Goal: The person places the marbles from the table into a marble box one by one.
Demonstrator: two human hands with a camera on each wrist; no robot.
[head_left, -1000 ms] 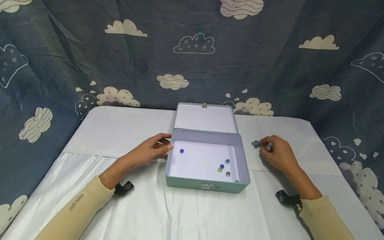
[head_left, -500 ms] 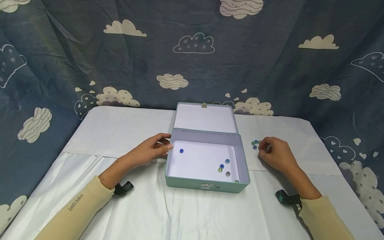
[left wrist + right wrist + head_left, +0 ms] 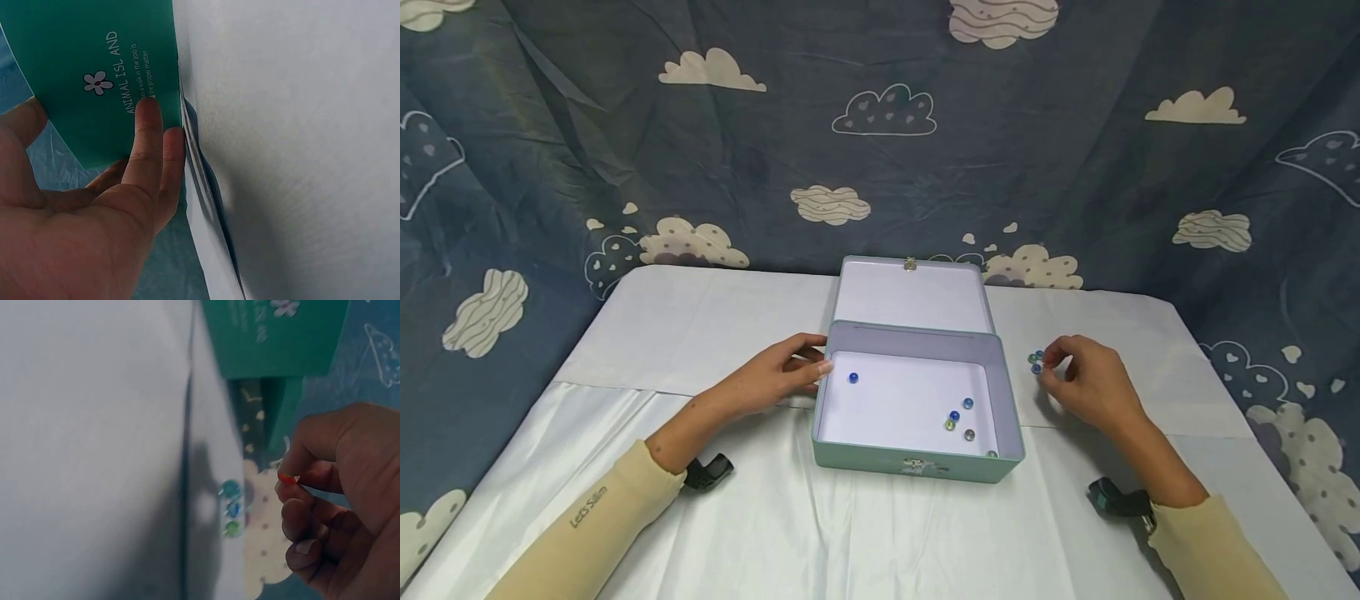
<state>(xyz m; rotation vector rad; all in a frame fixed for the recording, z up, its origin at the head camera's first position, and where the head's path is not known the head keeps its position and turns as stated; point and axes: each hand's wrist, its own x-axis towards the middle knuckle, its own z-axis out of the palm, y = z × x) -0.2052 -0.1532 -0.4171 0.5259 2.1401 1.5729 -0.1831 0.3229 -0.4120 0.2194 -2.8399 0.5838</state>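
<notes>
We face a dark blue backdrop (image 3: 1037, 125) of softly creased fabric, patterned with clouds. Before it spreads a white cloth (image 3: 752, 517), smooth with shallow folds. On the cloth sits a green box (image 3: 865, 458), rectangular and likely thin metal, pale and glossy inside; its shallow lid (image 3: 913, 292) lies back on the far side, so we judge the preparation done. Our left hand (image 3: 797, 367) rests at the box's left wall, fingers extended along it and thumb at the rim, grasping nothing loose. Our right hand (image 3: 1092, 379) is beyond the right wall, thumb and forefinger closed in a pinch. Six marbles (image 3: 954, 415), round glassy beads, lie inside: five toward the right, one alone near the left. We judge the work past halfway, with three loose marbles (image 3: 232, 508), greenish and blue, clustered outside on the cloth. Smallest to our eye is an orange-red glint (image 3: 287, 479) between the fingertips, perhaps another marble, mostly hidden.
</notes>
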